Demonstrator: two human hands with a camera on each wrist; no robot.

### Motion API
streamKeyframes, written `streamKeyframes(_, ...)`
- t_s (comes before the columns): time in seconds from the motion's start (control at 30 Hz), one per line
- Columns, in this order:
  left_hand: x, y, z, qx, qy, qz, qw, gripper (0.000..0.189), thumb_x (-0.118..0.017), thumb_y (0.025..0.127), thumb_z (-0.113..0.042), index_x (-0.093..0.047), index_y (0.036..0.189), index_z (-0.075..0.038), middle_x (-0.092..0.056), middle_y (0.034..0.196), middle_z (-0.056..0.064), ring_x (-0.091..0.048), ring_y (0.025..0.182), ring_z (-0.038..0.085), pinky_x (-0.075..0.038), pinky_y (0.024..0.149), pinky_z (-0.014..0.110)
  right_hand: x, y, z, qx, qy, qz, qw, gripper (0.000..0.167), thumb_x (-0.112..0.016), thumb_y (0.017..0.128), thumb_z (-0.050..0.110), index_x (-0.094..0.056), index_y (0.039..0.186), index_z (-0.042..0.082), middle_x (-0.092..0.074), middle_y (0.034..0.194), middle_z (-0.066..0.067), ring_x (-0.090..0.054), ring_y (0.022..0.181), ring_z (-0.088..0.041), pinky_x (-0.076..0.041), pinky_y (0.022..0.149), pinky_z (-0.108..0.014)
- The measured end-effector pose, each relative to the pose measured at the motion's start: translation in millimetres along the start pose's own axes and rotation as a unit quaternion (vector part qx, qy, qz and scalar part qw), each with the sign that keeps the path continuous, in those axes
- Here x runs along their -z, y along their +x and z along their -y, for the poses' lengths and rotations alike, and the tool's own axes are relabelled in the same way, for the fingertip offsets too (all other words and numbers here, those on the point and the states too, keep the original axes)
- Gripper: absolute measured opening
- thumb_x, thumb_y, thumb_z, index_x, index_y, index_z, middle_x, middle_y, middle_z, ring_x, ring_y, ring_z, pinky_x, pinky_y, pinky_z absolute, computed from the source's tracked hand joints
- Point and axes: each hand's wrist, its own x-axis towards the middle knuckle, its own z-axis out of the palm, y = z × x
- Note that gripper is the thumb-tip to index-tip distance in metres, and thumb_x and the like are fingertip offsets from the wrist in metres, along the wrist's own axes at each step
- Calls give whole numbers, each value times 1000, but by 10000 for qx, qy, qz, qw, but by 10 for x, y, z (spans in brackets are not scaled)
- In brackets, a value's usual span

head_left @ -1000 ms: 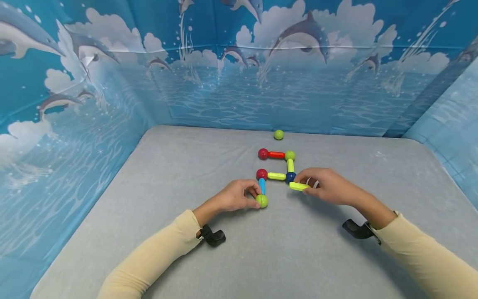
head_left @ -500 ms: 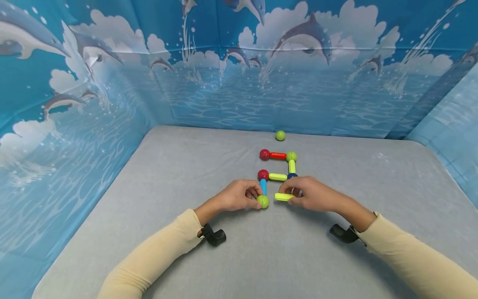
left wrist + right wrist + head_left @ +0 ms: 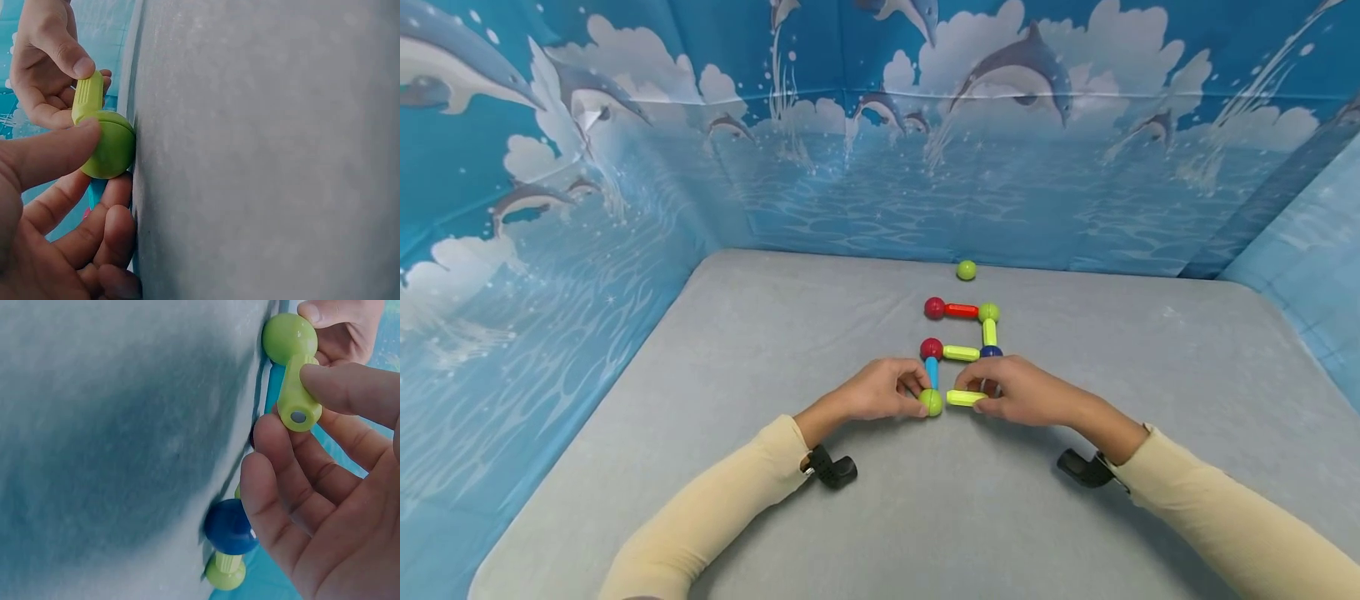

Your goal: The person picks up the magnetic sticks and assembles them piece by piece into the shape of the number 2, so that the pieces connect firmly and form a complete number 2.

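My left hand (image 3: 883,389) pinches a lime green ball (image 3: 931,403) between thumb and fingers. This ball sits at the near end of a light blue stick (image 3: 932,372), whose far end meets a red ball (image 3: 932,349). In my right hand (image 3: 1026,392) is a yellow-green magnetic stick (image 3: 964,398), gripped by thumb and fingertips. One end points left at the lime green ball, with a very small gap in the head view. Its other end shows a grey round disc (image 3: 298,417) in the right wrist view. A dark blue ball (image 3: 230,526) lies beside the right fingers.
A yellow-green stick (image 3: 961,353) joins the red ball to the dark blue ball. Another yellow-green stick (image 3: 989,332) runs back to a green ball (image 3: 988,312), then a red stick (image 3: 962,310) to a second red ball (image 3: 935,307). A loose green ball (image 3: 966,270) lies near the rear edge.
My right hand has carried the yellow-green magnetic stick left and nearer to me, from beside the dark blue ball to the lime green ball. My left hand keeps its hold.
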Motion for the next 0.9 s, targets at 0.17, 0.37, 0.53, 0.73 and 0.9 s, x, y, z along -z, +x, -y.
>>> streamKeyframes(0.17, 2, 19, -22, -38, -86, 36, 9999, 22, -78, 84, -11, -66, 102, -11, -71, 99, 6, -64, 89, 9, -52, 69, 20, -10, 12, 9, -117, 34, 44, 9999, 22, -70, 89, 6, -69, 108, 16, -68, 100, 5, -60, 84, -6, -54, 76, -27)
streamKeyframes(0.37, -9, -7, -39, -35, -88, 83, 9999, 25, -79, 84, -12, -67, 106, -13, -70, 102, 7, -61, 87, 10, -51, 68, 20, -25, 8, 4, -48, 148, 95, 9998, 20, -70, 89, 6, -69, 107, 15, -68, 96, 5, -59, 80, -6, -52, 73, -24)
streamKeyframes(0.53, -17, -8, -49, 57, -81, 36, 9999, 24, -78, 84, -12, -68, 105, -15, -71, 103, 8, -65, 92, 11, -53, 65, 21, -30, 13, -1, -31, 186, 110, 9998, 19, -70, 89, 6, -69, 106, 15, -68, 95, 5, -58, 78, -5, -51, 72, -24)
streamKeyframes(0.73, -17, -10, -68, 153, 3, -8, 9999, 23, -80, 83, -13, -69, 103, -17, -72, 101, 7, -66, 91, 11, -53, 64, 21, -41, 25, -13, -89, 243, 156, 9995, 19, -69, 89, 5, -69, 106, 15, -69, 95, 4, -56, 77, -6, -50, 71, -24)
streamKeyframes(0.9, -21, -14, -80, 203, 2, -13, 9998, 23, -79, 83, -12, -69, 103, -17, -73, 101, 7, -67, 89, 11, -53, 62, 22, -66, 18, -13, -39, 262, 138, 9996, 19, -70, 89, 6, -69, 105, 15, -68, 94, 5, -55, 77, -5, -50, 71, -23)
